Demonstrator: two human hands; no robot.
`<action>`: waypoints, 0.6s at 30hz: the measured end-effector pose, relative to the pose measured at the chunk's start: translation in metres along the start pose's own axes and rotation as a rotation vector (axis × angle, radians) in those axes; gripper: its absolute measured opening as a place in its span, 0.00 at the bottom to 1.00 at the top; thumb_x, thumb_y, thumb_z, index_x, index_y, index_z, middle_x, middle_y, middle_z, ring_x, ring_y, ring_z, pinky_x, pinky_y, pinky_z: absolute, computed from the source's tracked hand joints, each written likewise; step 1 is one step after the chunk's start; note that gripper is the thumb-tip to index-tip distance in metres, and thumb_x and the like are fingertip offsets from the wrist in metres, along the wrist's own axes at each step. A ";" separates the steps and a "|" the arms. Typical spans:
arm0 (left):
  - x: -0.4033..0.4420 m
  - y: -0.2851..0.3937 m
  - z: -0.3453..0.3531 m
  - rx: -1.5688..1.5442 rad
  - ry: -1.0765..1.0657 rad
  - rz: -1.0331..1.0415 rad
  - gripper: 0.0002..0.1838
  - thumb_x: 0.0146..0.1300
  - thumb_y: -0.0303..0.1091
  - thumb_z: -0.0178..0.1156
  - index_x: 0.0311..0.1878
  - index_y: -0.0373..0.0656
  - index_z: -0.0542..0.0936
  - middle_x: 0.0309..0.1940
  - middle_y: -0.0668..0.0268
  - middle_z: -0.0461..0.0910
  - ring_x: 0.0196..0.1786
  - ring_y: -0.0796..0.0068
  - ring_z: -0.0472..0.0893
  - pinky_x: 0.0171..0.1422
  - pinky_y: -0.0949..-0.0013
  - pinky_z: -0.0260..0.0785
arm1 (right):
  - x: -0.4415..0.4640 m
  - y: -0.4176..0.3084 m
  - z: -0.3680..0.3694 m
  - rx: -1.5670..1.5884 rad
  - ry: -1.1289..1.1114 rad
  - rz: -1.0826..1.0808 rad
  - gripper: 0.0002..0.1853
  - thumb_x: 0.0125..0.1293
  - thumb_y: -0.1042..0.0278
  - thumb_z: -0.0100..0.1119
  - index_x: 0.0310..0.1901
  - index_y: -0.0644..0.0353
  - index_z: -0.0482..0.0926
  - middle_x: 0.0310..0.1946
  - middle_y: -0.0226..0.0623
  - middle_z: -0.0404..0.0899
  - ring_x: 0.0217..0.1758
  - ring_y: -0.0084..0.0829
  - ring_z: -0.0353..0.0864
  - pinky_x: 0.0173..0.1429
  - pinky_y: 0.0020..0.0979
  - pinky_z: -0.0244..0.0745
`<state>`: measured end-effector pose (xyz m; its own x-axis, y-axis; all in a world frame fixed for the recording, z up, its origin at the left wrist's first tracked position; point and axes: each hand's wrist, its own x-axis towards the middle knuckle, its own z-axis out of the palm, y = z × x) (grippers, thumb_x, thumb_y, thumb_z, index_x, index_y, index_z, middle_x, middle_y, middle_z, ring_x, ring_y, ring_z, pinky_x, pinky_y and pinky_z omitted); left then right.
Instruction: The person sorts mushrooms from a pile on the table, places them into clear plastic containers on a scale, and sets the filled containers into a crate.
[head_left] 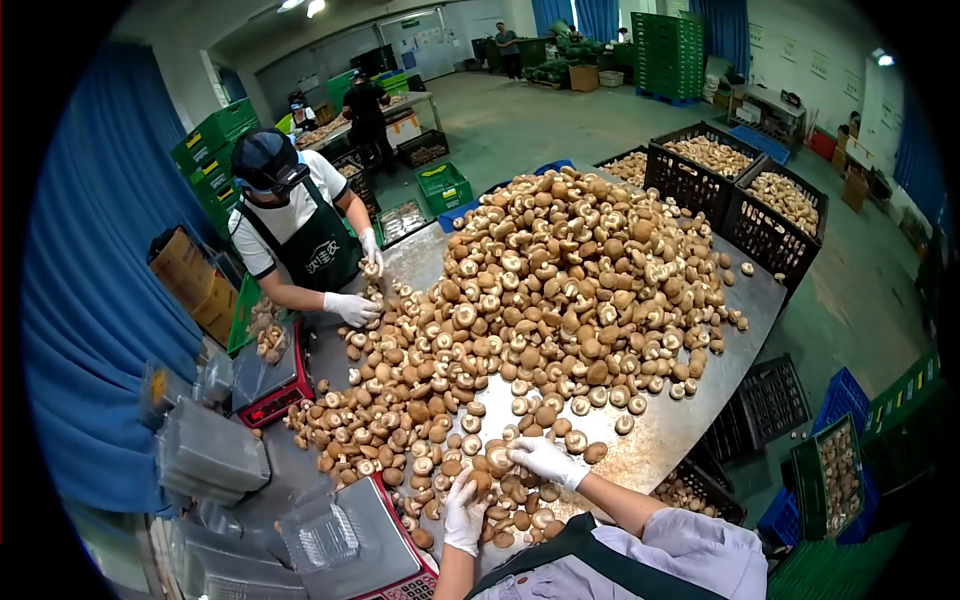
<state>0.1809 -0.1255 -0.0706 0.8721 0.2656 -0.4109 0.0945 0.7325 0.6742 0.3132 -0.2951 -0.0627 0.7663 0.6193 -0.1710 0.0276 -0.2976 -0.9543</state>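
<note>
A large heap of brown mushrooms (560,280) covers much of the metal table (640,440). At its near edge, my gloved left hand (464,515) is closed around a brown mushroom (480,483). Just right of it and slightly higher, my gloved right hand (545,460) has its fingertips on another mushroom (499,457). Loose mushrooms lie below and around both hands. A red scale (400,540) with a clear plastic tray (325,540) on top sits left of my left hand.
A co-worker (300,220) in a dark apron handles mushrooms at the table's left side. Stacked clear trays (210,450) and a second red scale (275,400) stand at the left. Black crates (700,180) of mushrooms adjoin the back right edge.
</note>
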 end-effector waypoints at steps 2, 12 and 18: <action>0.008 -0.008 -0.017 -0.005 -0.006 0.032 0.20 0.62 0.28 0.56 0.59 0.45 0.71 0.47 0.65 0.77 0.48 0.70 0.78 0.48 0.63 0.72 | -0.004 -0.009 -0.001 -0.050 0.001 0.008 0.17 0.66 0.58 0.56 0.50 0.61 0.78 0.36 0.29 0.82 0.39 0.17 0.77 0.46 0.23 0.72; -0.013 0.008 0.015 -0.358 -0.041 -0.172 0.17 0.65 0.44 0.50 0.51 0.45 0.74 0.44 0.63 0.79 0.45 0.63 0.79 0.49 0.55 0.72 | -0.025 -0.036 0.002 -0.022 0.120 -0.014 0.16 0.63 0.57 0.56 0.40 0.64 0.80 0.31 0.44 0.82 0.34 0.31 0.81 0.42 0.32 0.74; -0.022 -0.020 -0.002 0.028 -0.114 -0.186 0.30 0.67 0.60 0.47 0.59 0.44 0.69 0.45 0.62 0.79 0.30 0.75 0.78 0.29 0.74 0.71 | -0.033 -0.030 0.013 -0.177 0.126 -0.068 0.17 0.61 0.55 0.60 0.43 0.62 0.80 0.31 0.42 0.81 0.33 0.29 0.80 0.39 0.30 0.74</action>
<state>0.1589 -0.1451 -0.0760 0.8867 0.0536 -0.4592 0.2714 0.7439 0.6108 0.2790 -0.2972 -0.0315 0.8325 0.5502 -0.0656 0.1855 -0.3883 -0.9027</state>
